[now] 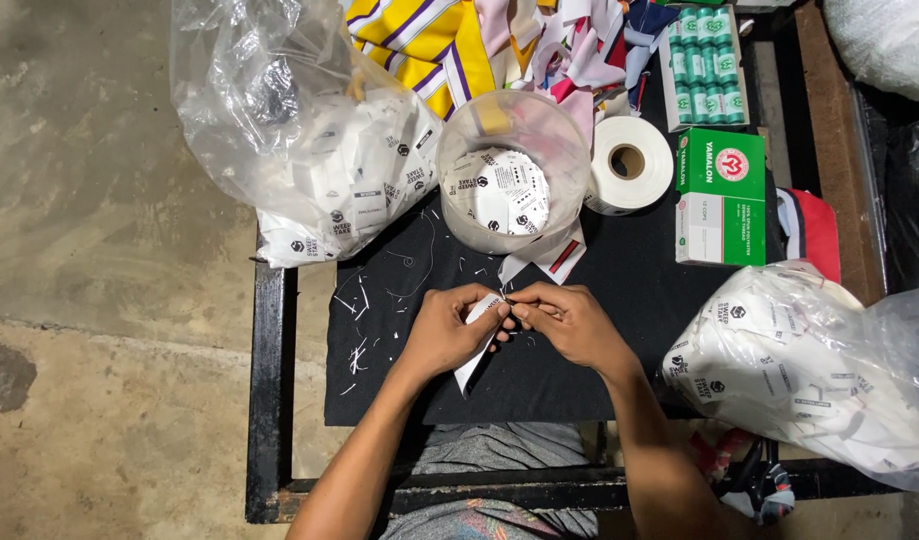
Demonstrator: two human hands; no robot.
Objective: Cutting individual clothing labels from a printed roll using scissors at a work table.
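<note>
My left hand (452, 330) pinches a small white fabric label (477, 362) over the black cloth-covered table (620, 280); the label's lower end hangs below my palm. My right hand (570, 322) meets it at the fingertips, gripping the same label's upper edge, possibly with a small tool that I cannot make out. A round clear plastic tub (513, 168) holding several white printed labels stands just beyond my hands. White thread snippets (362, 330) lie scattered to the left of my left hand.
A clear bag of white labels (310, 130) sits at the back left, another bag of labels (810, 370) at the right edge. A roll of white tape (630, 165), a green-and-white box (721, 195), green thread spools (707, 60) and coloured fabric scraps (460, 40) lie behind. Concrete floor lies left.
</note>
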